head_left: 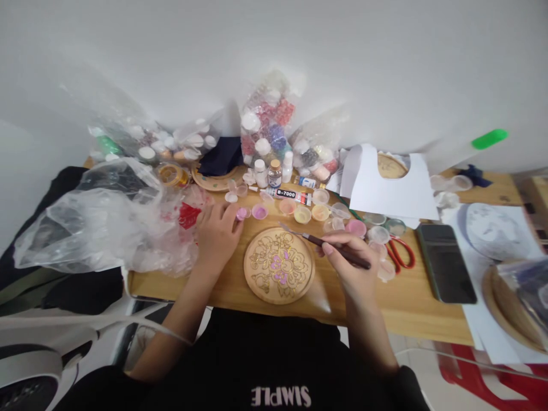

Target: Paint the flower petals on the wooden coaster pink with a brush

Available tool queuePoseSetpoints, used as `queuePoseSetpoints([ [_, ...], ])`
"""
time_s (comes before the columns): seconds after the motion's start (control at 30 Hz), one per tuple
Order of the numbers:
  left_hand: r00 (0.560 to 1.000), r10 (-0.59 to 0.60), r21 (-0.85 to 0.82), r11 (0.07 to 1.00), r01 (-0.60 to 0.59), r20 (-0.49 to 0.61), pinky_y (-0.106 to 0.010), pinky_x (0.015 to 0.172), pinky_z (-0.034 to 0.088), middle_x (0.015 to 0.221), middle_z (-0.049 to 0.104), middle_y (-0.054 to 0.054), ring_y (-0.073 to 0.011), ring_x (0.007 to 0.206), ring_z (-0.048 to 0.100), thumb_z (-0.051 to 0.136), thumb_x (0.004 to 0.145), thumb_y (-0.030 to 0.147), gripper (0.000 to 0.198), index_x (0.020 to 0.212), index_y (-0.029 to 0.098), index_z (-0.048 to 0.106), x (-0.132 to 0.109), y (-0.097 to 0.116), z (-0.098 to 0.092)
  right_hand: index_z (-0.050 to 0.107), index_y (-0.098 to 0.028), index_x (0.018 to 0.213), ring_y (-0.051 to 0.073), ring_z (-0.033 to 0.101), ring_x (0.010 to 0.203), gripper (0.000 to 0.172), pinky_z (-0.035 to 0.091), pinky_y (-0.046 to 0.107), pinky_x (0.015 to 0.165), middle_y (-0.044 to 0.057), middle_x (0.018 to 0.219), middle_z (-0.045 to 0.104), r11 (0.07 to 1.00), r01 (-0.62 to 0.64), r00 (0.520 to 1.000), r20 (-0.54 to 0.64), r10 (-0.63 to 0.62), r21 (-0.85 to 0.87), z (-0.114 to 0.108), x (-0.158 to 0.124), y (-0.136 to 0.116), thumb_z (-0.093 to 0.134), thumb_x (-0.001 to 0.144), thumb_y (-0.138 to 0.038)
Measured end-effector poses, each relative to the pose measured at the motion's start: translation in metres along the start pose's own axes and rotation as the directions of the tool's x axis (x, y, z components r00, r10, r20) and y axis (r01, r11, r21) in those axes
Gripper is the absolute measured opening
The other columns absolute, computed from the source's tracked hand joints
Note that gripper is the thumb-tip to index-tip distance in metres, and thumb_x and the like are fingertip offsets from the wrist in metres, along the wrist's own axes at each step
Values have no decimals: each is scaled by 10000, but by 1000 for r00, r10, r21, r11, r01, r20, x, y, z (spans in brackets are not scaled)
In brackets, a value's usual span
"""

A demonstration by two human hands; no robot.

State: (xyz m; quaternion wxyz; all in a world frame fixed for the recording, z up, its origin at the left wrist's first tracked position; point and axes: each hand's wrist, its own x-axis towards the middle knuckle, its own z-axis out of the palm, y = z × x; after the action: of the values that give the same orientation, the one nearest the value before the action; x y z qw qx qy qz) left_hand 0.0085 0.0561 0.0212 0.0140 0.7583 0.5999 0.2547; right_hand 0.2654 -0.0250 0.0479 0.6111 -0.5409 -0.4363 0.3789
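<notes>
A round wooden plaque (279, 285) lies on the table in front of me, bearing a raised gold flower outline with several petals filled in purple. My right hand (351, 260) grips the dark handle of a palette knife (319, 240), whose thin metal blade points left over the plaque's upper edge. To the left, my left hand (217, 234) rests low with curled fingers; its thumb and forefinger close on a small cup of purple paste (242, 213). Right beside that cup is another purple-filled cup (260, 212). Part of the left fingers' grip is hidden.
Cups of peach (287, 206), yellow (302, 214) and pink paste (355, 229) stand beyond the plaque. Behind them lie a B-7000 glue tube (291, 196) and small bottles (274, 174). Crumpled plastic bags (103, 222) lie left; red-handled scissors (401, 254) and a phone (445, 262) lie right.
</notes>
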Motion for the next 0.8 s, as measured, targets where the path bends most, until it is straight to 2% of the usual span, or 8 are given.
queuePoseSetpoints([
  [0.13, 1000, 30, 13, 999, -30, -3, -427, 917, 469, 1102, 690, -94, -318, 1038, 619, 669, 870, 204, 232, 1099, 245, 673, 1, -2, -2, 779, -256, 815, 141, 697, 629, 58, 586, 283, 610, -5, 749, 769, 1000, 0, 1000, 4, 0, 13, -1, 0, 0, 828, 795, -278],
  [0.3, 998, 53, -40, 998, -52, 21, -437, 967, 481, 1125, 696, -86, -304, 1061, 610, 676, 893, 255, 207, 1100, 258, 688, 2, -5, -2, 778, -252, 821, 153, 702, 647, 76, 593, 297, 623, 4, 752, 769, 1000, -15, 1000, 9, 15, -12, -2, -1, 1, 823, 805, -312],
  [0.57, 987, 157, 65, 985, -159, 34, -459, 947, 513, 1117, 712, -104, -310, 1044, 620, 643, 944, 277, 260, 1195, 230, 693, 2, -3, -7, 784, -256, 831, 149, 701, 648, 62, 585, 292, 621, 2, 755, 769, 1000, 4, 1000, 8, -4, -18, -3, -1, 3, 817, 817, -306],
  [0.8, 988, 144, 39, 989, -146, 51, -441, 932, 514, 1110, 719, -77, -309, 1049, 630, 641, 951, 285, 224, 1170, 261, 682, 3, -3, -9, 791, -267, 842, 142, 699, 650, 48, 577, 280, 624, -9, 761, 773, 1000, 4, 1000, 10, -5, 17, -3, -2, 4, 811, 812, -235],
])
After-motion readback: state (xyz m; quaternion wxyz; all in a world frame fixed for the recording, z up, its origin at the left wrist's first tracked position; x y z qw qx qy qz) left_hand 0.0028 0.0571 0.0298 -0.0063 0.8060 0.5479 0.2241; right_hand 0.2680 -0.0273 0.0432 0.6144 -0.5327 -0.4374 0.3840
